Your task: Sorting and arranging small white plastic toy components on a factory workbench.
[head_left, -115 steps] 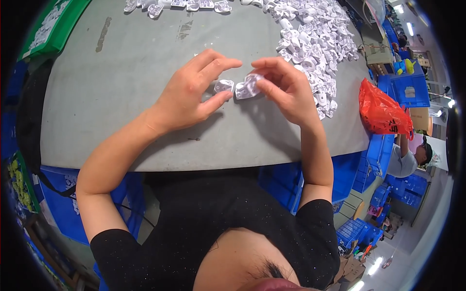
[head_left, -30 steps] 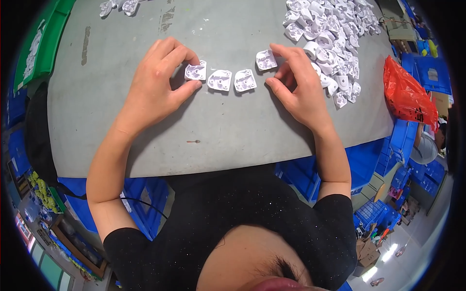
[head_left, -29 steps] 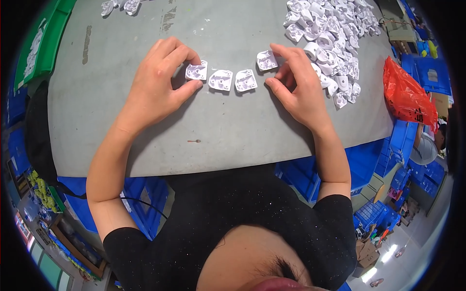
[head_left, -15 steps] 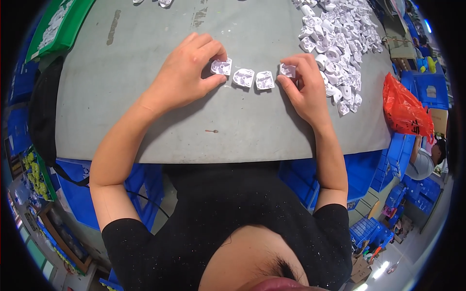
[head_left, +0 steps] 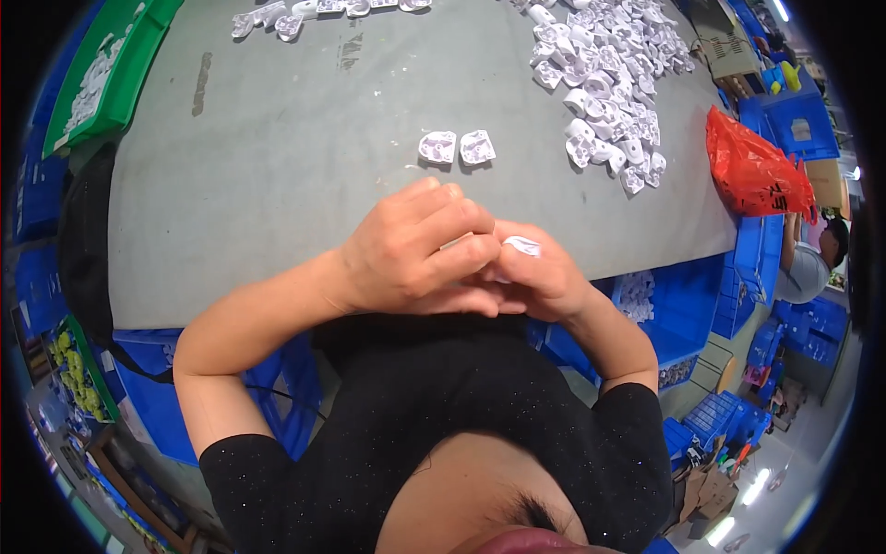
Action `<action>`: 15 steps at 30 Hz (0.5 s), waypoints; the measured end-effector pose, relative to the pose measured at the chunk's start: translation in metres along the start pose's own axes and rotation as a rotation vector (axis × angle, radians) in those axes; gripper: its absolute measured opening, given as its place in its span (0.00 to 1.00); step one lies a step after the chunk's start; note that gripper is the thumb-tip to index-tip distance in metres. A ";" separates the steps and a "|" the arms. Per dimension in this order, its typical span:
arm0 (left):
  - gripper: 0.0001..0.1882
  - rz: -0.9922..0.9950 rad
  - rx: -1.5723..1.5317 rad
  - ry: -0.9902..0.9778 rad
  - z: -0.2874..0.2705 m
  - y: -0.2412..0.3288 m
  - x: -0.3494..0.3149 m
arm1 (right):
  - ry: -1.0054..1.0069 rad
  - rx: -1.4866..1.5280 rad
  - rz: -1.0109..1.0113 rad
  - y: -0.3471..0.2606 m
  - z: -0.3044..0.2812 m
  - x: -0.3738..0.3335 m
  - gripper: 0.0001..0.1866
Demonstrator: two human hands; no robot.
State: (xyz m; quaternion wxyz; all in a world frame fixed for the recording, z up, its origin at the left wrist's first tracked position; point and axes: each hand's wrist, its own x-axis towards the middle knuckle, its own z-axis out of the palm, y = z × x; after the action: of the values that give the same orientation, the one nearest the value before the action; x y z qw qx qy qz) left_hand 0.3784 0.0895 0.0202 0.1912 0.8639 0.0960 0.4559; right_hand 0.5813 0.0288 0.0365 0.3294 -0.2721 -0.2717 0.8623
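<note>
My left hand (head_left: pixel 420 247) and my right hand (head_left: pixel 533 272) meet over the table's near edge, fingers curled and touching. A curved white plastic part (head_left: pixel 523 246) shows in my right hand, by the thumb. My left fingers are closed around a white part, mostly hidden; only a pale sliver shows between them. Just beyond the hands, two white molded plastic housings (head_left: pixel 437 147) lie side by side, hollow faces up.
A heap of similar white parts (head_left: pixel 600 83) covers the grey table's (head_left: pixel 277 185) right side. More stand in a row (head_left: pixel 332 7) at the far edge. A green tray (head_left: pixel 120 88) is at far left, a red plastic bag (head_left: pixel 752 171) at right; blue bins (head_left: pixel 678 314) sit below.
Both hands have drawn back toward me and come together, taking the two outer parts from the row of white pieces. The two middle ones stay on the table. The view has shifted slightly.
</note>
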 end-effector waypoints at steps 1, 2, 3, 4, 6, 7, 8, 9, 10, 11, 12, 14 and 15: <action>0.26 -0.020 -0.084 -0.027 0.000 0.000 0.000 | 0.084 -0.059 0.008 -0.005 -0.001 -0.009 0.13; 0.23 -0.051 -0.112 -0.036 -0.002 0.002 0.000 | 0.177 -0.266 -0.114 -0.013 0.000 -0.020 0.12; 0.23 -0.054 -0.114 -0.032 -0.002 -0.001 -0.004 | 0.276 -0.528 -0.349 -0.013 -0.010 -0.031 0.10; 0.23 -0.101 -0.041 0.040 0.001 -0.006 -0.009 | 0.387 -0.898 -0.651 -0.019 -0.027 -0.043 0.10; 0.23 -0.276 0.060 0.114 -0.001 -0.013 -0.013 | 0.882 -1.244 -0.935 -0.033 -0.052 -0.078 0.10; 0.23 -0.281 0.068 0.116 -0.008 -0.014 -0.009 | 1.074 -1.171 -1.038 -0.039 -0.072 -0.103 0.08; 0.28 -0.472 0.108 0.135 -0.014 -0.020 -0.005 | 1.412 -1.206 -1.076 -0.040 -0.092 -0.129 0.07; 0.33 -0.663 0.146 0.157 -0.016 -0.026 -0.005 | 1.582 -1.105 -1.103 -0.036 -0.128 -0.169 0.07; 0.33 -0.672 0.152 0.157 -0.017 -0.030 -0.006 | 1.727 -0.953 -1.136 -0.032 -0.153 -0.199 0.09; 0.38 -0.715 0.138 0.154 -0.018 -0.034 -0.006 | 1.895 -0.842 -1.130 -0.021 -0.173 -0.230 0.13; 0.43 -0.758 0.129 0.147 -0.018 -0.036 -0.008 | 2.058 -0.740 -1.112 -0.005 -0.193 -0.255 0.15; 0.45 -0.734 0.122 0.098 -0.010 -0.039 -0.009 | 2.202 -0.680 -0.980 0.055 -0.263 -0.360 0.17; 0.48 -0.707 0.115 0.046 -0.005 -0.041 -0.009 | 2.331 -0.951 -0.530 0.095 -0.290 -0.408 0.18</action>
State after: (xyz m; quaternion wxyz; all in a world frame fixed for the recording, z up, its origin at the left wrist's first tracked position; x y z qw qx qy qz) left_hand 0.3696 0.1247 -0.0017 0.2859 0.7762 0.4188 0.3748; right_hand 0.9891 -0.2396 -0.1109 0.4028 -0.8894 -0.1496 -0.1562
